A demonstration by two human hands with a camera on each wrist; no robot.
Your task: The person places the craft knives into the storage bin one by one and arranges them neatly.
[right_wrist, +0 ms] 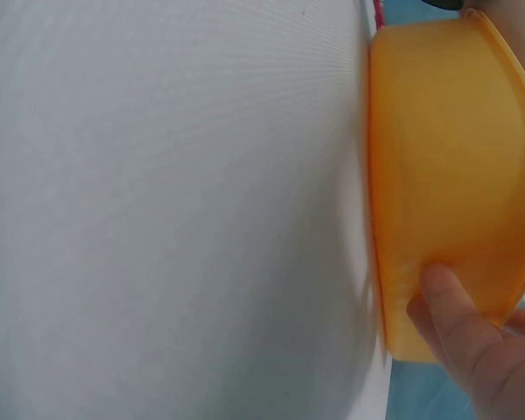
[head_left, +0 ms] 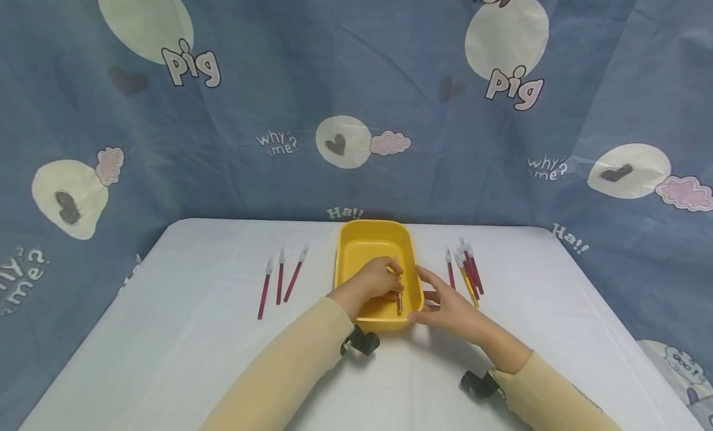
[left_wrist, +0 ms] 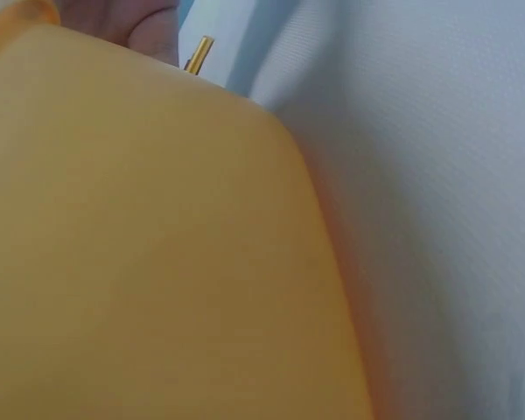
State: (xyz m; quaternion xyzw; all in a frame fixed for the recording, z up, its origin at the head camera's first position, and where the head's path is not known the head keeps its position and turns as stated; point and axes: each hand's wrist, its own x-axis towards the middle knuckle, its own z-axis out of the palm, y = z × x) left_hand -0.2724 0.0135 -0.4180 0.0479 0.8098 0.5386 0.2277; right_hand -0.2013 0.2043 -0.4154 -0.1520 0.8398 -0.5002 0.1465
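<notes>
Soft light, wrist views perhaps blurred.

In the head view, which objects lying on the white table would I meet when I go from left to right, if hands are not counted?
Leftmost red stick → second red stick → third red stick → yellow tray → lone red stick → bunch of red and yellow sticks.

Beyond the far edge of the white tabletop point(head_left: 139, 356), we see a blue cloth point(head_left: 250, 189) hanging as a backdrop, printed with pale round patches point(head_left: 507, 38), grey hearts point(head_left: 336, 144), pink clouds point(head_left: 390, 143) and the word "pig" point(head_left: 191, 64). We read "Ha!!" point(head_left: 345, 213) near the middle of that edge and again by the rounded far right corner. Past the left edge we make out partly cropped "why me?" lettering point(head_left: 22, 281).
</notes>
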